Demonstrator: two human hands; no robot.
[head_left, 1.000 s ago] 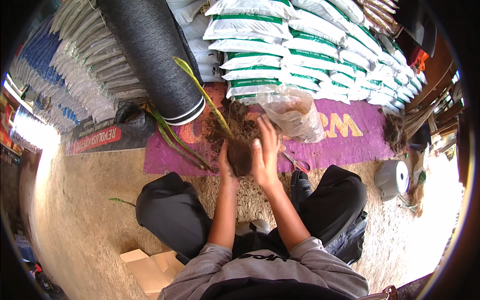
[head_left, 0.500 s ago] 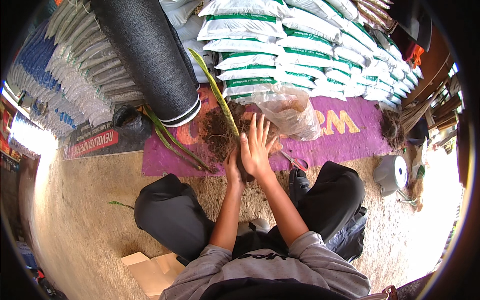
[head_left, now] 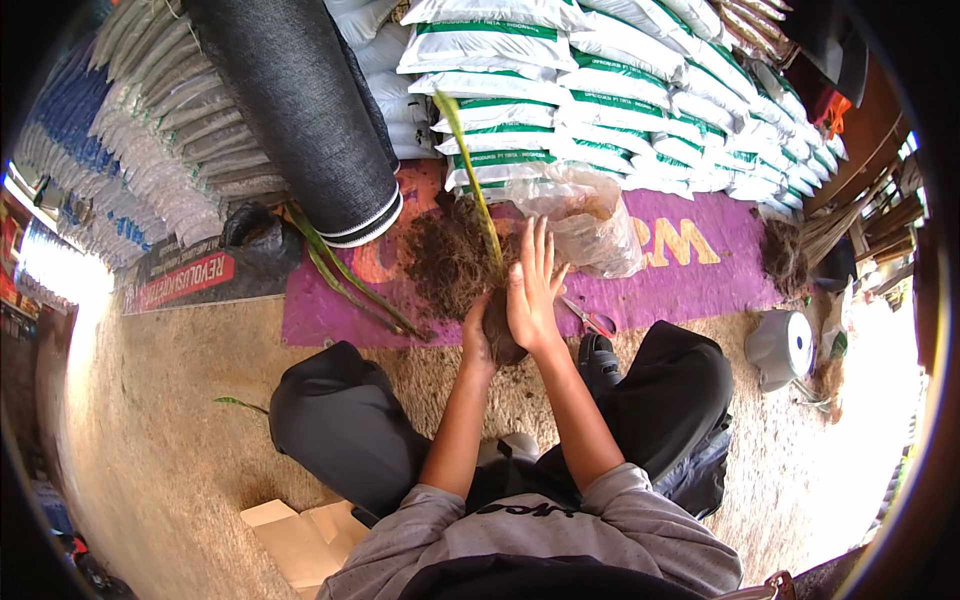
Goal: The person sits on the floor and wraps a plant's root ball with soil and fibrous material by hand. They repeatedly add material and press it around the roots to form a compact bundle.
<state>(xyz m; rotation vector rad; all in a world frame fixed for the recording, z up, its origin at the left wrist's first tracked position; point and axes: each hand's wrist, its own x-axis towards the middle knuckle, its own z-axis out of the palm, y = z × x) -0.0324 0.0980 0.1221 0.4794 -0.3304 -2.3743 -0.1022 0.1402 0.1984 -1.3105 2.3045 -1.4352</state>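
Right hand [head_left: 533,290] now flattened, fingers spread, against dark fibrous root ball [head_left: 500,335] of long-leafed green seedling [head_left: 470,170], left hand [head_left: 478,335] cupping beneath; packing apparently continuing.

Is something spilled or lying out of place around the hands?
Yes. Loose brown fibre lies heaped on the purple mat, beside the clear plastic bag. Scissors lie nearby.

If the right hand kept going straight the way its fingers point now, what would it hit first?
Most likely the clear plastic bag of soil just beyond the right hand; its fingers point up-frame at it, beside the seedling's long leaf. Depth is unclear.
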